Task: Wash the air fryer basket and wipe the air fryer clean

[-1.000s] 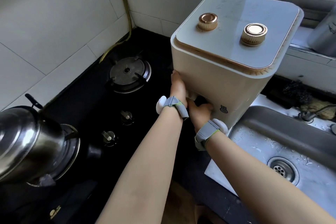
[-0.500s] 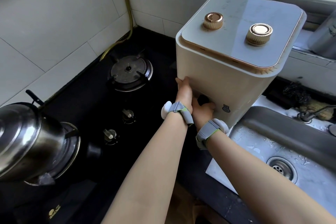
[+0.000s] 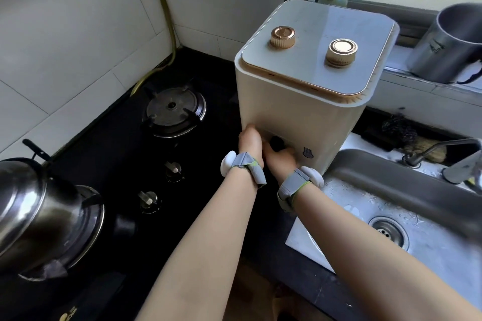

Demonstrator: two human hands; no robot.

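Note:
A cream air fryer (image 3: 300,117) with two gold knobs on its flat top stands on the counter between the stove and the sink. Low on its front is a dark recess (image 3: 277,141) where the basket handle sits; the basket itself is inside and hidden. My left hand (image 3: 250,139) presses against the lower front-left corner of the fryer, thumb upward. My right hand (image 3: 280,161) is just right of it, fingers curled into the recess around the handle. Both wrists wear grey bands.
A black gas stove with a bare burner (image 3: 174,109) and two control knobs lies to the left. A steel kettle (image 3: 31,216) sits on the near-left burner. The wet steel sink (image 3: 391,172) is to the right, with a tap (image 3: 443,146). A metal pot (image 3: 448,44) stands on the sill.
My left hand has slid a little lower down the fryer's front corner, closer to my right hand. My right hand has stayed at the recess.

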